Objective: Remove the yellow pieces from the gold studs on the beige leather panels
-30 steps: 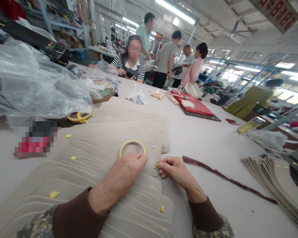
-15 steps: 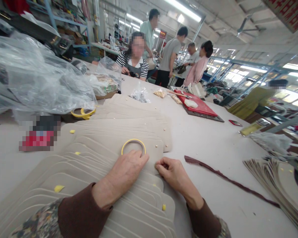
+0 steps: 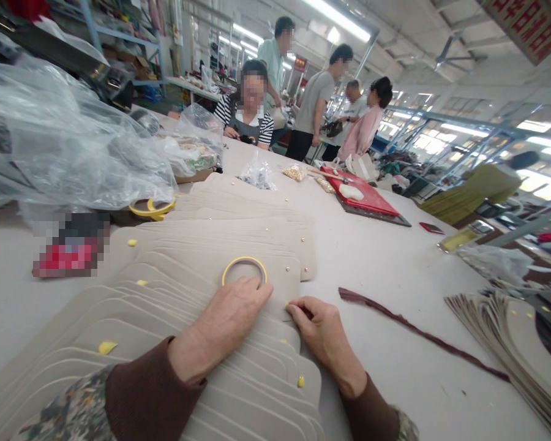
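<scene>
My left hand (image 3: 227, 318) is closed around the near side of a roll of yellow-edged tape (image 3: 244, 260), resting over overlapping beige panels (image 3: 183, 245). To its right, my right hand (image 3: 319, 321) pinches a small yellow piece of tape (image 3: 287, 304) at the thumb and fingertip, against a panel's right edge. Little yellow tabs (image 3: 107, 348) stick to several panels, one tab (image 3: 301, 381) near a rounded corner. Small gold studs (image 3: 287, 269) show on the panels farther back. My left palm and the lower part of the roll are hidden.
A dark brown strip (image 3: 417, 331) lies right of my hands, beside a fanned stack of panels (image 3: 496, 324). Clear plastic bags (image 3: 73, 141) and another tape roll (image 3: 151, 210) sit at left. A red board (image 3: 371, 196) lies farther back. A person (image 3: 245, 116) sits across the table.
A yellow bit now shows at my right fingertips, which stay at the panel edge. My left hand keeps its place on the tape roll. The whole view has shifted slightly.
</scene>
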